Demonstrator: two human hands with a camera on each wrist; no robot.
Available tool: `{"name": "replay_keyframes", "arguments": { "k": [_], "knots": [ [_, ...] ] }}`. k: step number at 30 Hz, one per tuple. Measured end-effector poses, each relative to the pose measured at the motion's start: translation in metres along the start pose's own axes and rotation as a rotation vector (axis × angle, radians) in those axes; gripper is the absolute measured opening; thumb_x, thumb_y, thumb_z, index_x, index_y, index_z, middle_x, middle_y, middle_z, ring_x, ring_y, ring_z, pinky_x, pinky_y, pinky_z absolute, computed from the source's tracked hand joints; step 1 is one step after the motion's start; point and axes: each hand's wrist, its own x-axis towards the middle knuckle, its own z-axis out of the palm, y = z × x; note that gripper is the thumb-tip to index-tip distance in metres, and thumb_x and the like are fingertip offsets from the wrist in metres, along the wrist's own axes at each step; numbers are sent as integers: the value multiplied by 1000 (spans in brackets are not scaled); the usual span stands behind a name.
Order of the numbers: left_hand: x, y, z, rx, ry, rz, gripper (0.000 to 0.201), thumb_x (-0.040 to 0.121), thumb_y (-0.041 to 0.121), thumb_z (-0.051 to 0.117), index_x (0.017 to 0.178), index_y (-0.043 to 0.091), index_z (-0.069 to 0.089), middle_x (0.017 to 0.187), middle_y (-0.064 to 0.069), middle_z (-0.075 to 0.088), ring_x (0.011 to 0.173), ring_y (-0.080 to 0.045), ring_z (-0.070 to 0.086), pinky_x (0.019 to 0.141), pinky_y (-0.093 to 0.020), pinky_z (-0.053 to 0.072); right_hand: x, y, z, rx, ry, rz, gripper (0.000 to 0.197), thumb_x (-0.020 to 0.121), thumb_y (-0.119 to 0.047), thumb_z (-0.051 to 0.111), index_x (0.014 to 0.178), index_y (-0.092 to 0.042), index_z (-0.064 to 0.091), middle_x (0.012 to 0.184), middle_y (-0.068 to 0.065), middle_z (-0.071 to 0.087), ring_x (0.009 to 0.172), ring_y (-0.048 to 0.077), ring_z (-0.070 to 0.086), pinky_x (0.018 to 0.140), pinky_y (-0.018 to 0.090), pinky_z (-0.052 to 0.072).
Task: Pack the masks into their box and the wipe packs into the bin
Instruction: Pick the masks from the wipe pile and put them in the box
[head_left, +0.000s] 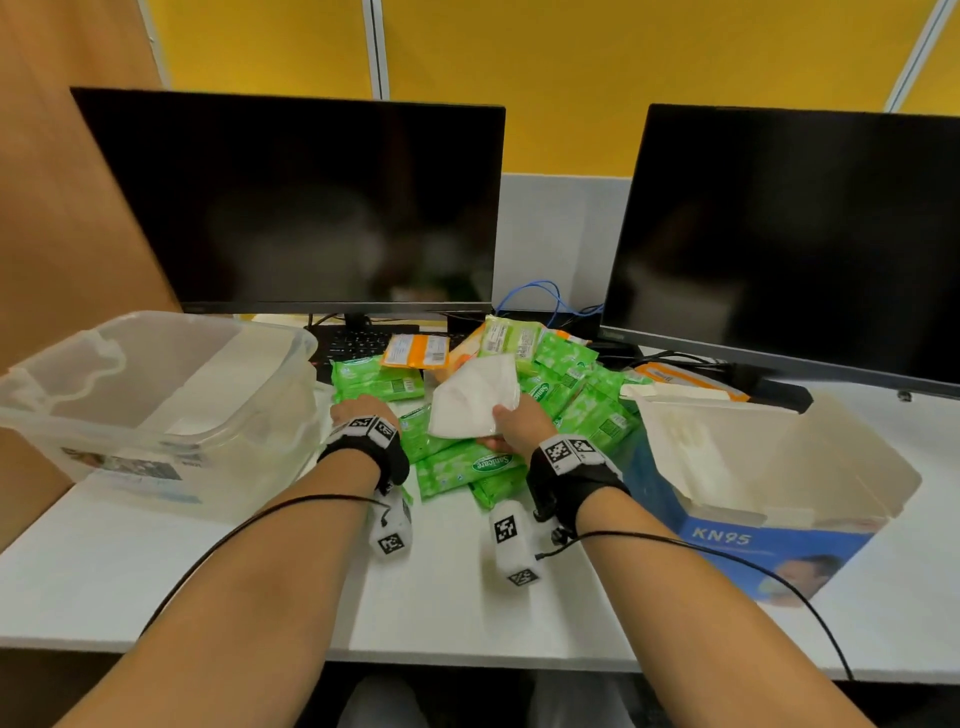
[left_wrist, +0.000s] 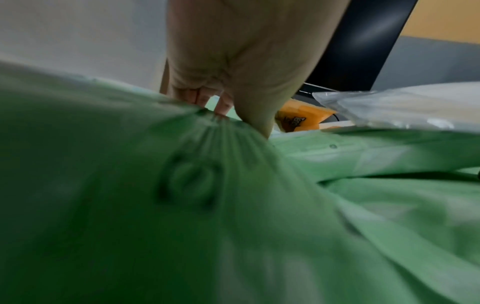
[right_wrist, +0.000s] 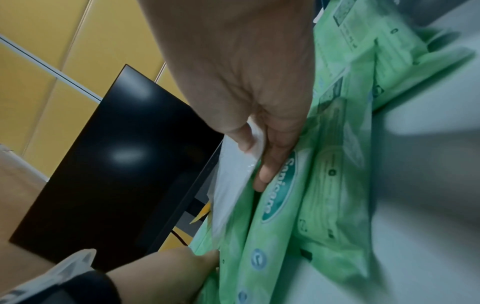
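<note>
Head view showed a heap of green wipe packs (head_left: 457, 462) on a white desk (head_left: 441, 613), the landmark for everything else. Left of the heap stood a clear plastic bin (head_left: 156, 410); right of it, an open blue KN95 box (head_left: 769, 519). Above the heap, the right hand (head_left: 519, 423) pinched a white mask (head_left: 475, 397) in its clear wrapper between thumb and fingers. At the heap's left edge, the left hand (head_left: 361, 408) gripped one green pack (left_wrist: 197, 144) with curled fingers, largely hidden and blurred.
</note>
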Motion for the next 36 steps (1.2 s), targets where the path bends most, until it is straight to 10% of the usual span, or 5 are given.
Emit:
{"name": "replay_keyframes", "arguments": {
  "k": [16,20,24,30,36],
  "knots": [
    [44,15,-1,149,-99,51,65,39,40,70,98,12,67,102,-11,63,94,-35,62,82,-47,54,-4,6,-3,73,-58,-68,31,101,-14,40,130,-6,44,95,2,59,68,20,66,75,30,57],
    [18,11,-13,177,-127,98,45,48,39,65,86,15,59,96,-7,59,93,-33,61,84,-44,53,-3,6,-4,85,-54,-51,32,101,-14,41,132,-5,42,105,5,60,66,16,65,65,23,56],
    [31,0,5,89,-88,83,71,61,41,55,131,29,46,132,-14,44,116,-41,45,93,-50,43,-4,6,-5,-2,-51,-96,32,100,-15,40,129,-3,47,102,8,62,67,16,62,74,29,57],
    [36,4,12,-2,-88,-86,93,71,64,56,148,23,24,152,-25,22,135,-50,26,106,-62,29,-4,7,-4,-35,-38,-117,30,100,-17,41,126,-5,51,102,7,62,71,16,62,89,39,55],
    [14,19,-3,-41,-78,-41,56,77,22,68,128,4,54,136,-22,49,123,-44,49,101,-54,42,-8,6,-6,-107,-10,-135,34,99,-21,42,127,-4,52,116,13,64,91,23,63,89,36,53]
  ]
}}
